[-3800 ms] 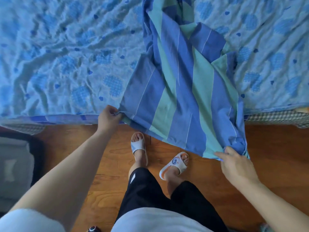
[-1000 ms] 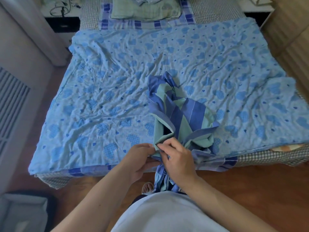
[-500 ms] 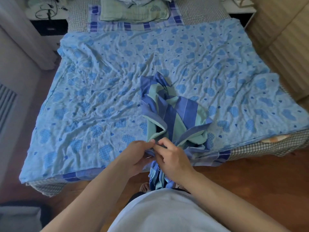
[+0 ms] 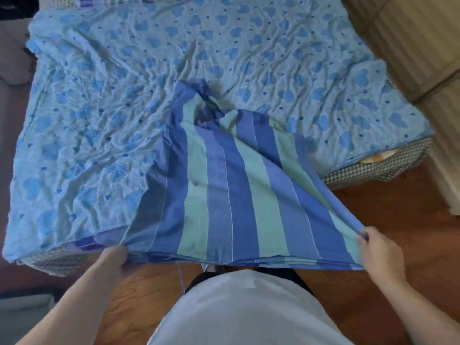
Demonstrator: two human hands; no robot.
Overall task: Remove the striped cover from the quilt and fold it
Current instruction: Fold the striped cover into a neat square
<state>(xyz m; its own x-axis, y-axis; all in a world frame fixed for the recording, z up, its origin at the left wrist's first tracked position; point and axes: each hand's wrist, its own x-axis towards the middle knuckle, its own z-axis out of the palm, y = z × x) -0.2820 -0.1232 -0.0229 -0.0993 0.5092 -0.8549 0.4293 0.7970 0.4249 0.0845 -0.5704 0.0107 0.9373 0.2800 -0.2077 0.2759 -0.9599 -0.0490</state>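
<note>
The striped cover (image 4: 231, 195), blue and teal with thin white lines, is stretched wide between my hands over the foot of the bed. Its far end lies bunched on the light blue heart-patterned quilt (image 4: 104, 100). My left hand (image 4: 115, 255) grips the cover's near left corner at the bed's edge. My right hand (image 4: 378, 250) grips the near right corner, out over the floor. The near hem runs taut between both hands.
The bed has a checked base (image 4: 373, 170) showing at its foot. Wooden floor (image 4: 388, 207) lies under me and to the right. A beige wardrobe (image 4: 423, 46) stands at the right. A grey wall or unit (image 4: 10, 58) flanks the left.
Both hands were together at the bunched cover by the bed's edge. They have moved apart, spreading the cover flat and wide. The view has tilted down and closer.
</note>
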